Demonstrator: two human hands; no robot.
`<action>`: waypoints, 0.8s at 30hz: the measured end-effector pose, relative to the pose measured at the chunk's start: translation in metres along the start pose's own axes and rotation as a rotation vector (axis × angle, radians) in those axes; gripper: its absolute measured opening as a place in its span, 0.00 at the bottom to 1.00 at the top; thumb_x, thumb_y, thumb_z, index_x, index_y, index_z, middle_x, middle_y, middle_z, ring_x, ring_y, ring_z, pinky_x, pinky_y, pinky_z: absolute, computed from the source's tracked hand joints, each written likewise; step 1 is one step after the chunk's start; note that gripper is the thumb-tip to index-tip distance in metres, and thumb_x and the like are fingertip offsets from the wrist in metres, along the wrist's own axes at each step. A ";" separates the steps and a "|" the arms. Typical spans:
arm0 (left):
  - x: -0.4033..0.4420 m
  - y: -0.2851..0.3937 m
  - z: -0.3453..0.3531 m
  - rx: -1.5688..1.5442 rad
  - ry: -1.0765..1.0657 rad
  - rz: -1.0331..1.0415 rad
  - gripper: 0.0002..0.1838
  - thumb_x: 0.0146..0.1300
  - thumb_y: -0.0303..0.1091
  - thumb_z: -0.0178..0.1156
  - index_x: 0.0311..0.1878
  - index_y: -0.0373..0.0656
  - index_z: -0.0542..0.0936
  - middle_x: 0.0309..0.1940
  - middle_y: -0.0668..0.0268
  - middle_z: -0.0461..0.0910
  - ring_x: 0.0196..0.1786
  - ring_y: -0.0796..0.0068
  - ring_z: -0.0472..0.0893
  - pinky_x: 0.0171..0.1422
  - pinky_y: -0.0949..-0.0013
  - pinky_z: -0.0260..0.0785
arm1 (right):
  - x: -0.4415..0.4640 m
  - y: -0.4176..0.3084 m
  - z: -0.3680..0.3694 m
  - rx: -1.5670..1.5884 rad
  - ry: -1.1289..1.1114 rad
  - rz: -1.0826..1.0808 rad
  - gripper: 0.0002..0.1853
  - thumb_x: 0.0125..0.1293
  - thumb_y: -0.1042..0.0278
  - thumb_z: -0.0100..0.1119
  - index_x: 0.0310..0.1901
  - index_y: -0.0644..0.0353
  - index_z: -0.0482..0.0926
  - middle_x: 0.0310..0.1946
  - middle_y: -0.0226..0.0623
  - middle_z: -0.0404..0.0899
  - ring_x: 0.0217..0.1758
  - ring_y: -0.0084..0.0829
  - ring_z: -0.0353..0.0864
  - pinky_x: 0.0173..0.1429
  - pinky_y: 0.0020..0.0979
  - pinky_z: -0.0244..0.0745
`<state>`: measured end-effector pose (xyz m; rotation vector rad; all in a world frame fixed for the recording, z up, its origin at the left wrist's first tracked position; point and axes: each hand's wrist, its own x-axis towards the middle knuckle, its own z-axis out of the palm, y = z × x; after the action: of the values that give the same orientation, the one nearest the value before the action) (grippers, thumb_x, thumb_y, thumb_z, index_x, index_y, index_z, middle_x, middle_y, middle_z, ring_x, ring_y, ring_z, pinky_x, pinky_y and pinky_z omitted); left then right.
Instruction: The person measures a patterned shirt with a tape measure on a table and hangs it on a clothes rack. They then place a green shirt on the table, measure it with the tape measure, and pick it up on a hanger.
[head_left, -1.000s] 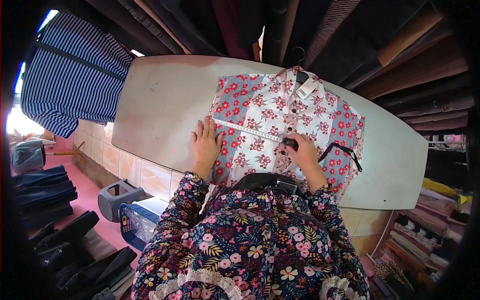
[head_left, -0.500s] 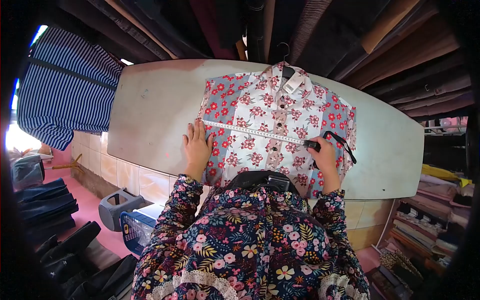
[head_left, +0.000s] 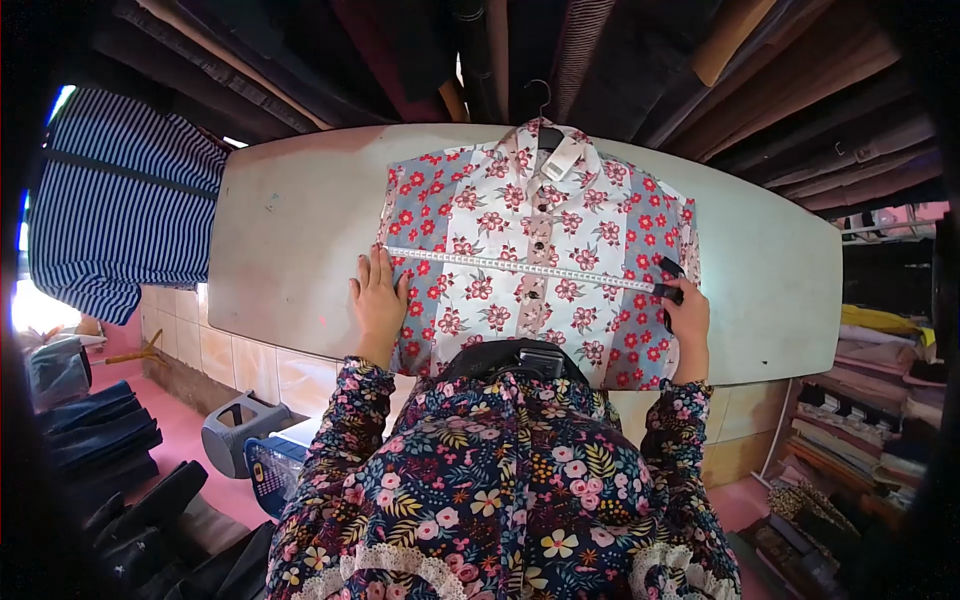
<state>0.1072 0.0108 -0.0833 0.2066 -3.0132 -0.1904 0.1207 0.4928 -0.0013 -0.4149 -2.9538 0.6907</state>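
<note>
A short-sleeved shirt with red flowers on white and grey panels lies spread on the table, buttoned, with a black hanger in its collar and a white tag. Across its chest stretches the white blade of a tape measure. My left hand lies flat at the shirt's left edge, fingers stretched, fingertips at the blade's end. Closed around the black tape measure case, my right hand is over the shirt's right grey panel. A black strap hangs by the case.
The pale table has rounded ends. Dark garments hang just beyond it, and a striped shirt hangs at left. A grey stool and blue basket stand on the floor. Folded clothes are stacked at right.
My right hand has moved right with the tape measure case, drawing out more blade across the shirt. My left hand stays at the shirt's left edge. The whole view has shifted slightly.
</note>
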 end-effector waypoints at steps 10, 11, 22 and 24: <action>0.000 0.001 -0.001 -0.004 0.007 0.010 0.31 0.67 0.48 0.49 0.69 0.43 0.61 0.71 0.63 0.58 0.73 0.55 0.56 0.70 0.45 0.52 | 0.007 0.034 -0.023 0.008 0.057 0.136 0.17 0.45 0.79 0.66 0.40 0.58 0.80 0.31 0.42 0.82 0.36 0.40 0.83 0.43 0.35 0.75; 0.001 0.001 -0.001 -0.005 0.007 0.014 0.31 0.67 0.48 0.49 0.69 0.43 0.61 0.71 0.63 0.58 0.73 0.55 0.56 0.70 0.45 0.52 | 0.008 0.035 -0.026 -0.031 0.048 0.154 0.17 0.46 0.79 0.68 0.41 0.54 0.81 0.34 0.41 0.83 0.39 0.40 0.83 0.43 0.37 0.75; 0.001 -0.002 0.006 -0.020 0.033 0.021 0.31 0.67 0.48 0.48 0.69 0.44 0.61 0.71 0.64 0.57 0.73 0.55 0.56 0.69 0.45 0.53 | 0.021 0.072 -0.031 0.019 0.017 0.195 0.19 0.45 0.82 0.66 0.41 0.54 0.82 0.34 0.40 0.84 0.39 0.39 0.83 0.44 0.35 0.76; 0.000 -0.003 0.006 -0.020 0.029 0.019 0.31 0.67 0.48 0.48 0.70 0.44 0.60 0.72 0.64 0.57 0.73 0.55 0.56 0.70 0.45 0.53 | 0.024 0.075 -0.032 0.046 0.002 0.210 0.19 0.45 0.82 0.66 0.41 0.54 0.82 0.34 0.40 0.84 0.39 0.38 0.84 0.44 0.35 0.76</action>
<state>0.1070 0.0086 -0.0895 0.1778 -2.9823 -0.2143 0.1205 0.5779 -0.0061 -0.7281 -2.9129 0.7770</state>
